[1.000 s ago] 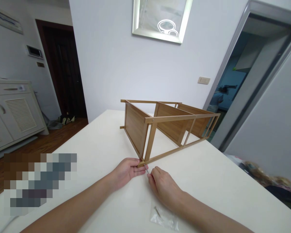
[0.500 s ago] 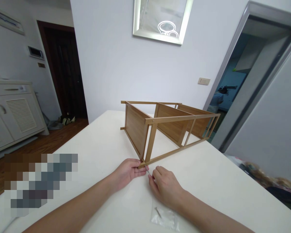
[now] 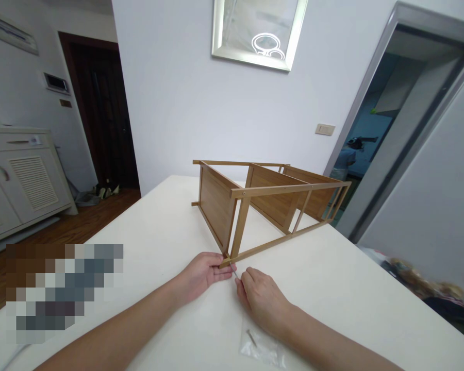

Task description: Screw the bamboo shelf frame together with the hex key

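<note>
A wooden shelf rack (image 3: 261,190) with three panels lies on its side on the white table (image 3: 170,232). At its near lower corner, my left hand (image 3: 201,275) is closed around the end of a rail, thumb on top and fingers beneath. My right hand (image 3: 261,293) is closed on a thin metal hex key (image 3: 234,271), whose tip meets the same rail end. Most of the key is hidden inside the fist. Just below my right wrist lies a clear plastic bag (image 3: 263,351) with a screw (image 3: 251,337) on or in it.
A pixelated patch (image 3: 62,293) covers something at the table's left, with a pale cable (image 3: 15,356) running from it. Behind the rack stands a white wall with a framed mirror (image 3: 259,33). Bundled items (image 3: 421,281) lie beyond the table's right edge.
My right hand has turned slightly and shifted a little downward around the hex key. My left hand and the rack keep their place.
</note>
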Tool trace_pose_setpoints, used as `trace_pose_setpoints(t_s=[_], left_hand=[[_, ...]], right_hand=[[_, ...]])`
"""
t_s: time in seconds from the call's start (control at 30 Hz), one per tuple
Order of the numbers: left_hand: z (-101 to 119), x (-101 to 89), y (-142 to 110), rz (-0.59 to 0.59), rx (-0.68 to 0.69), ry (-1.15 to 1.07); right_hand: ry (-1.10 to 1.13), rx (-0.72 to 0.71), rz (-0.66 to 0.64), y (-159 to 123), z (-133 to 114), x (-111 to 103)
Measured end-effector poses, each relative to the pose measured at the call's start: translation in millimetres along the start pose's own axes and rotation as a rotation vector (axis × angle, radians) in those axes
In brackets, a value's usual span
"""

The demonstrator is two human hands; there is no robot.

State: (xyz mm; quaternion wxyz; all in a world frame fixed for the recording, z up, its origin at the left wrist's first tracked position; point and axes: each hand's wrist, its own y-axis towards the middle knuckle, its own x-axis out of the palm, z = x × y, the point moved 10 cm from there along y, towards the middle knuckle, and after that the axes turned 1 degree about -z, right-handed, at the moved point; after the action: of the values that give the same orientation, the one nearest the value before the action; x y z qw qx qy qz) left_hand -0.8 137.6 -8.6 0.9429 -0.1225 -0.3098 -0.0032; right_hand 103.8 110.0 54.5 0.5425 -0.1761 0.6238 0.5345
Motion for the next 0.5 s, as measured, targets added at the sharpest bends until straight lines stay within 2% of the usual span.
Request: trace_pose_setpoints(t_s=[0.5], left_hand=[[0.7,-0.3,-1.2,0.018,-0.006,0.012]], right_hand=[[0.09,0.071,-0.049,2.2,6.6,4.1]])
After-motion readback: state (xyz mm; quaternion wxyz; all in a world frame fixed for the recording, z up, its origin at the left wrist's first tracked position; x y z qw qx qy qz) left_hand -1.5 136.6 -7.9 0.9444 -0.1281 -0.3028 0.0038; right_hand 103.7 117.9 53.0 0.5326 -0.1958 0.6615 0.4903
